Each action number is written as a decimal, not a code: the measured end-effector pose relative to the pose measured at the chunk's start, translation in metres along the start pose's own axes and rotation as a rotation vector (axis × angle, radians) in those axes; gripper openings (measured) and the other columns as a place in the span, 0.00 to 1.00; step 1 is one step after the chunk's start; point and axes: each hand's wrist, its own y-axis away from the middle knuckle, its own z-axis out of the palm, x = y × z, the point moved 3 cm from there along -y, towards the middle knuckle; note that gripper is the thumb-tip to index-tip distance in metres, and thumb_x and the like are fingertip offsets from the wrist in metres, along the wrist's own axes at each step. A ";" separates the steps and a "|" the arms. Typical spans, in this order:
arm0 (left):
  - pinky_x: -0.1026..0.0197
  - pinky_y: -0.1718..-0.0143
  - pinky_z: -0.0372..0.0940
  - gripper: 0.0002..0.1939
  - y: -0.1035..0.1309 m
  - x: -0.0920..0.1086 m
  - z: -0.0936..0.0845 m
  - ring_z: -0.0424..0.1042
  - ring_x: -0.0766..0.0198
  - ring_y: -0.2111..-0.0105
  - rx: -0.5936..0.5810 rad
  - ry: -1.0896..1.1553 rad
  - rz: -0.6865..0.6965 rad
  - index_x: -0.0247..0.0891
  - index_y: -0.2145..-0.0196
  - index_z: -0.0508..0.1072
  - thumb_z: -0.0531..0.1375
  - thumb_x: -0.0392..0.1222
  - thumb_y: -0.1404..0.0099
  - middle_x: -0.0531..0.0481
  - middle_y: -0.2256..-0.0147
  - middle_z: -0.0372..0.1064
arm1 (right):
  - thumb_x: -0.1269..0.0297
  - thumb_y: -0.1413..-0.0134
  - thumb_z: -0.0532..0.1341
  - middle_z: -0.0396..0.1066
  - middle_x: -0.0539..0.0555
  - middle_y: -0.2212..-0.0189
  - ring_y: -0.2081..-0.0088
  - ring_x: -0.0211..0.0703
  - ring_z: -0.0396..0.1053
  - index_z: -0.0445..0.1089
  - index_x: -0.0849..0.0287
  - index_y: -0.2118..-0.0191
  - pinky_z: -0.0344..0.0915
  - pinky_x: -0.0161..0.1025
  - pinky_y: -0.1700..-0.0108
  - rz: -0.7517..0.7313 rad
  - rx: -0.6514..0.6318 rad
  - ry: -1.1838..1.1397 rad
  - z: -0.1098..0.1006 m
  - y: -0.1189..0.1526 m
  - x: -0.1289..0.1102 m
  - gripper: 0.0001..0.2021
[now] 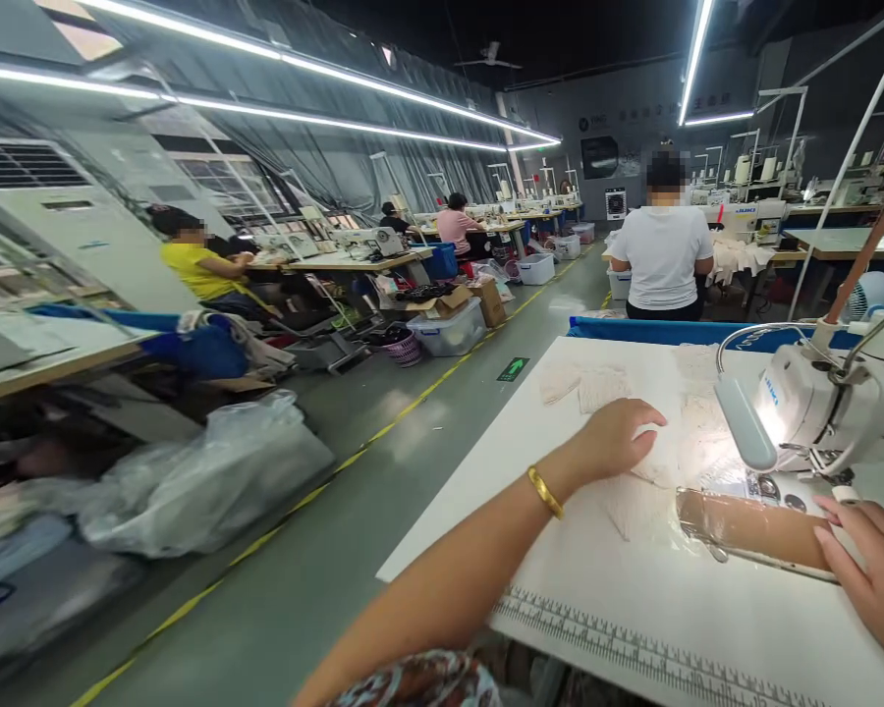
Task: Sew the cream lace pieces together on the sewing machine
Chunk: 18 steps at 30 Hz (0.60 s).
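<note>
My left hand (620, 442) is over the white sewing table (552, 589), thumb and fingers apart, with nothing between them. Pale, thin fabric pieces (604, 388) lie beyond it, and another pale piece (626, 506) lies under the wrist. At the right edge my right hand (869, 560) rests with fingers spread by the brown front cover (758, 525) of the sewing machine's bed. Above that cover stands a white sewing machine (802, 393), its lamp lighting the fabric near the needle. Part of my right hand is cut off by the frame.
A printed ruler (619, 643) runs along the table's front edge. Blue cloth (634, 332) hangs at the far edge. One person in a white shirt (663, 255) stands ahead; others sit at machines to the left. Plastic bags (213, 481) and a clear bin (449, 329) line the aisle.
</note>
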 end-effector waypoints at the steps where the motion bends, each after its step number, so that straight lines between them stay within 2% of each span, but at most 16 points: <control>1: 0.51 0.40 0.61 0.17 0.006 -0.012 -0.007 0.70 0.51 0.42 -0.057 0.005 -0.078 0.38 0.47 0.76 0.58 0.39 0.32 0.43 0.43 0.74 | 0.55 0.33 0.53 0.77 0.59 0.60 0.58 0.60 0.73 0.74 0.53 0.55 0.67 0.54 0.56 -0.012 -0.013 -0.022 0.001 0.001 -0.006 0.14; 2: 0.51 0.41 0.61 0.18 0.011 -0.022 -0.011 0.69 0.49 0.42 -0.116 0.002 -0.143 0.38 0.48 0.76 0.61 0.41 0.35 0.43 0.43 0.73 | 0.56 0.31 0.54 0.77 0.59 0.56 0.55 0.59 0.73 0.73 0.52 0.51 0.67 0.54 0.53 -0.032 -0.040 -0.058 0.001 0.000 -0.015 0.13; 4: 0.52 0.48 0.64 0.17 0.021 -0.037 -0.012 0.71 0.47 0.47 -0.180 -0.001 -0.209 0.38 0.53 0.77 0.64 0.42 0.40 0.42 0.50 0.76 | 0.57 0.30 0.54 0.76 0.56 0.52 0.52 0.56 0.73 0.71 0.49 0.47 0.68 0.53 0.50 -0.062 -0.100 -0.140 -0.002 -0.004 -0.038 0.13; 7: 0.58 0.63 0.62 0.08 0.029 -0.042 -0.004 0.72 0.54 0.63 -0.209 0.034 -0.234 0.38 0.64 0.76 0.61 0.39 0.42 0.48 0.65 0.75 | 0.58 0.30 0.55 0.77 0.53 0.53 0.53 0.53 0.75 0.72 0.46 0.49 0.71 0.51 0.53 -0.136 -0.217 -0.257 -0.008 -0.018 -0.078 0.11; 10: 0.60 0.67 0.58 0.02 0.034 -0.028 0.003 0.68 0.59 0.67 -0.209 0.110 -0.205 0.38 0.71 0.71 0.59 0.37 0.43 0.50 0.67 0.72 | 0.62 0.30 0.54 0.77 0.52 0.54 0.54 0.52 0.75 0.71 0.45 0.49 0.72 0.48 0.55 -0.158 -0.257 -0.339 -0.009 -0.034 -0.106 0.11; 13: 0.62 0.66 0.60 0.05 0.038 -0.003 0.005 0.68 0.61 0.66 -0.225 0.248 -0.155 0.38 0.67 0.73 0.58 0.39 0.41 0.50 0.64 0.73 | 0.63 0.31 0.55 0.72 0.56 0.41 0.41 0.54 0.70 0.67 0.46 0.40 0.70 0.52 0.45 -0.155 -0.207 -0.414 -0.004 -0.048 -0.124 0.17; 15: 0.63 0.66 0.61 0.08 0.042 0.013 0.005 0.68 0.62 0.66 -0.268 0.463 -0.132 0.37 0.64 0.74 0.59 0.42 0.40 0.51 0.64 0.73 | 0.60 0.32 0.58 0.68 0.58 0.37 0.37 0.57 0.66 0.64 0.49 0.36 0.67 0.54 0.40 -0.113 -0.211 -0.494 -0.001 -0.056 -0.132 0.21; 16: 0.63 0.67 0.61 0.09 0.044 0.020 0.005 0.68 0.63 0.67 -0.291 0.595 -0.132 0.37 0.64 0.74 0.60 0.43 0.41 0.51 0.65 0.73 | 0.58 0.32 0.58 0.70 0.58 0.40 0.40 0.56 0.68 0.65 0.50 0.37 0.68 0.54 0.42 -0.067 -0.255 -0.556 -0.001 -0.059 -0.135 0.20; 18: 0.65 0.70 0.57 0.10 0.045 0.028 0.006 0.65 0.65 0.70 -0.321 0.844 -0.170 0.37 0.66 0.72 0.63 0.44 0.44 0.53 0.69 0.70 | 0.54 0.31 0.57 0.76 0.56 0.52 0.51 0.52 0.73 0.71 0.52 0.47 0.71 0.48 0.50 0.050 -0.407 -0.707 -0.003 -0.064 -0.138 0.14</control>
